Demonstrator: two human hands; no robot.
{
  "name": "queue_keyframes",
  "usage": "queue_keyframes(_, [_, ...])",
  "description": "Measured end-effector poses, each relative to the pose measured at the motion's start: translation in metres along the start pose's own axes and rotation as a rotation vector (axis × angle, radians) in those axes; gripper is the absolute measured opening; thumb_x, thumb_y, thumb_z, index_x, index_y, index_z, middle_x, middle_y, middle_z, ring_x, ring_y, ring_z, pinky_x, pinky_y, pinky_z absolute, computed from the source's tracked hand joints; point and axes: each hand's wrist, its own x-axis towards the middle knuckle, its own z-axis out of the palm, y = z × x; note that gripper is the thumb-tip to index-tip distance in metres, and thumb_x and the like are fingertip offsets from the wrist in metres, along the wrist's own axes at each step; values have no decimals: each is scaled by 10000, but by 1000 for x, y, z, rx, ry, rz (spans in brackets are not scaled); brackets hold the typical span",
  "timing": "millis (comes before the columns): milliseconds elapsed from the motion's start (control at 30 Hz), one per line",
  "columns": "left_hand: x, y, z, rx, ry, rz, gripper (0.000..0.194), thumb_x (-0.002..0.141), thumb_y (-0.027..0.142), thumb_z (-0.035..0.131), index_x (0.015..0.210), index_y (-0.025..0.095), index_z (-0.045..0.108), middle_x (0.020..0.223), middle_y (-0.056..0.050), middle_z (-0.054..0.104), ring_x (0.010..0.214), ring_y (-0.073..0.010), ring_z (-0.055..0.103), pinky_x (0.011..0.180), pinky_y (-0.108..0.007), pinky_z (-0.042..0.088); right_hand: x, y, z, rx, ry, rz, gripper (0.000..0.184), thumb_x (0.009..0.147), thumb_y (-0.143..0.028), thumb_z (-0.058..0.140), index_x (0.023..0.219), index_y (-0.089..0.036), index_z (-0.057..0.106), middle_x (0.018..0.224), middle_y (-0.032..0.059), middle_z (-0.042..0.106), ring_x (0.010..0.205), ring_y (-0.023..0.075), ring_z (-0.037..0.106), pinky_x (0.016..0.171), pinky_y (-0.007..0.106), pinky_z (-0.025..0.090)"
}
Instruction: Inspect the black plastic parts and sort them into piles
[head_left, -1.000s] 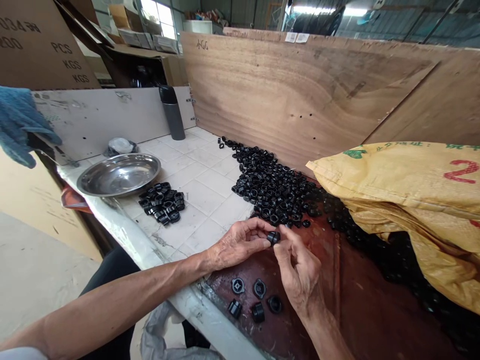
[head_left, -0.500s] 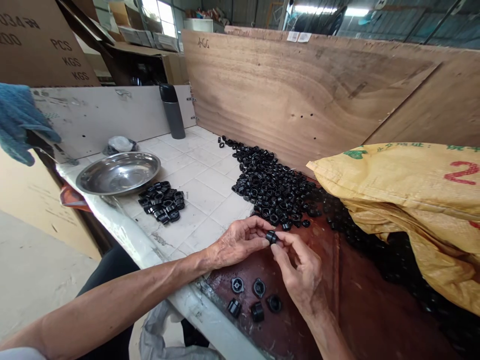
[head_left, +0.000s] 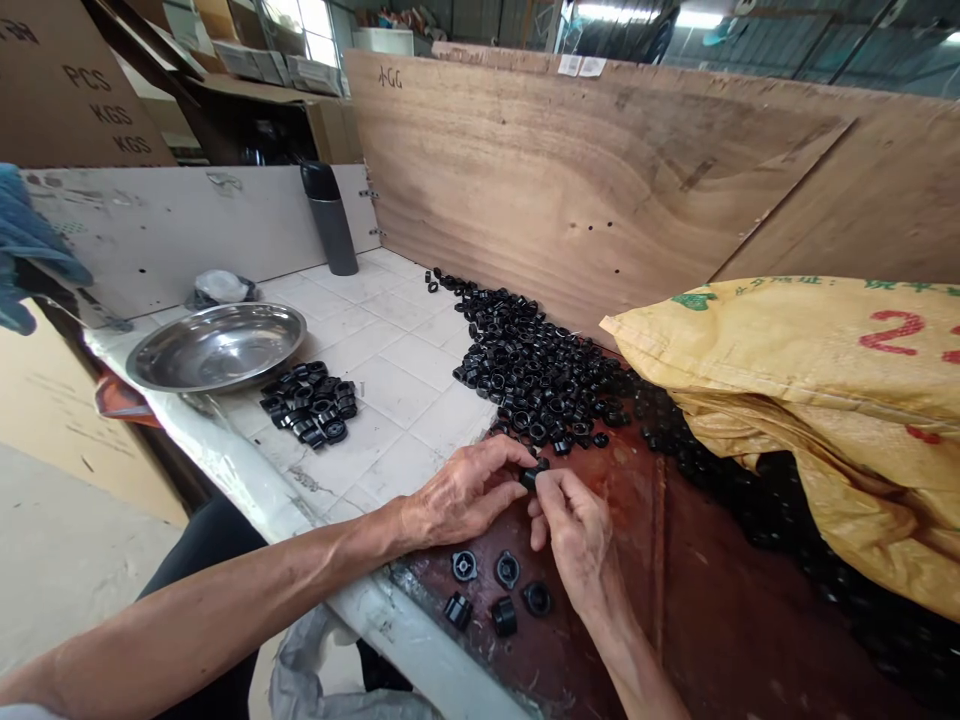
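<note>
Between my two hands is a small black plastic cap, held above the dark red surface. My left hand pinches it from the left with thumb and fingertips. From the right, the thumb and forefinger of my right hand close on the same cap and cover part of it. Several loose black caps lie just below my hands, some on their side and some showing a spoked face. Beyond my fingers spreads a large heap of black rings.
A smaller pile of black caps sits left on the white tiles, beside a steel bowl. A dark flask stands at the back corner. Plywood walls the far side. A yellow woven sack lies at right over more black parts.
My right hand has turned and curled its fingers in more around the cap. My left fingers keep their pinch. The whole view has shifted slightly.
</note>
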Motion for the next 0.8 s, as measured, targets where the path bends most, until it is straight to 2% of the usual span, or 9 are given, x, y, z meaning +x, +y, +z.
queue_keyframes(100, [0,2,1,26,-22,-33,254,899,258,668,1139,176,687,1033,-92,715,936,-203,673,864,-330,525,2,0,1,47,-51,113,561,979,-631,432,612,-217,527,424,-36,483,337,114,430,371,232,348])
queue_keyframes(200, [3,2,4,-199,13,-201,293,868,311,710,1105,146,657,921,-75,717,816,-181,674,769,-311,531,2,0,0,22,58,-74,406,935,-581,561,885,-191,659,622,0,640,480,145,583,479,242,477])
queue_keyframes(267, [3,2,6,-278,31,-229,331,838,327,747,1091,136,652,935,-81,722,840,-186,680,790,-316,529,1,0,-1,-11,94,-193,366,906,-531,625,1026,-190,675,701,14,692,585,167,652,593,256,533])
queue_keyframes(400, [3,3,5,-244,6,-207,303,837,310,751,1065,132,659,886,-64,712,825,-172,670,766,-297,513,-1,-2,-3,-79,63,-48,428,978,-538,509,732,-208,624,461,-31,551,439,142,561,515,235,474])
queue_keyframes(467, [3,3,4,-262,16,-229,318,829,301,757,1073,127,653,872,-53,701,800,-157,657,756,-290,505,-1,-1,-3,-83,65,-49,389,974,-530,521,820,-199,658,534,-13,621,485,150,601,530,235,487])
queue_keyframes(533, [5,4,2,-311,23,-264,359,814,310,767,1095,123,644,868,-49,700,781,-153,654,752,-295,504,-1,1,-4,-99,84,-181,328,940,-493,587,1012,-187,682,718,27,720,610,169,673,614,247,529])
queue_keyframes(600, [5,6,1,-323,6,-293,375,804,316,769,1101,126,643,832,-39,696,755,-153,650,730,-295,500,0,4,-3,-109,73,-243,313,932,-470,601,1038,-185,673,741,32,729,616,169,680,633,250,534])
queue_keyframes(700, [-2,11,-1,-239,-36,-331,316,800,291,763,1059,137,667,786,-17,679,725,-143,629,688,-272,481,-1,5,0,-82,-1,-95,319,963,-498,551,868,-205,634,499,-25,610,476,155,611,534,231,495])
queue_keyframes(800, [-15,13,-3,-264,-41,-353,290,814,304,755,1040,144,671,865,-42,713,801,-163,660,749,-289,507,-4,-1,3,-45,-82,-80,270,976,-461,545,941,-207,629,628,0,679,549,158,652,554,225,513])
